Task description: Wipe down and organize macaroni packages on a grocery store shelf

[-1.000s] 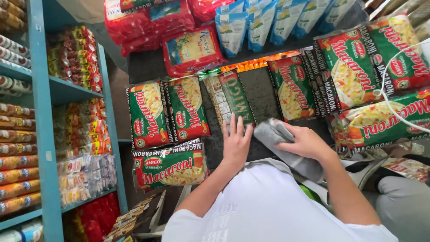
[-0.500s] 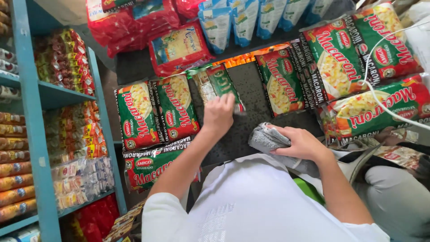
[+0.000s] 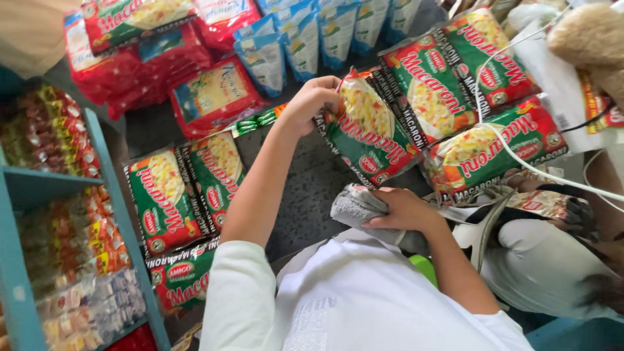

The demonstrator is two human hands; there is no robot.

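Note:
My left hand [image 3: 311,103] grips the top edge of a green-and-red pasta packet [image 3: 369,133] and holds it tilted above the dark floor [image 3: 305,188]. My right hand [image 3: 404,209] is closed on a crumpled grey cloth [image 3: 353,205], close to my chest and just below the lifted packet. Cloth and packet are a little apart. My white sleeves and shirt fill the bottom of the view.
More pasta packets of the same kind lie on the floor at left [image 3: 166,198] and right [image 3: 491,153]. Red packets [image 3: 123,71] and blue pouches [image 3: 305,45] lie farther off. A blue shelf [image 3: 26,188] of goods stands at left. White cords [image 3: 533,169] cross the right side.
My left hand took a pasta packet off the floor and lifted it up and to the right. My right hand kept the grey cloth and drew closer to my body.

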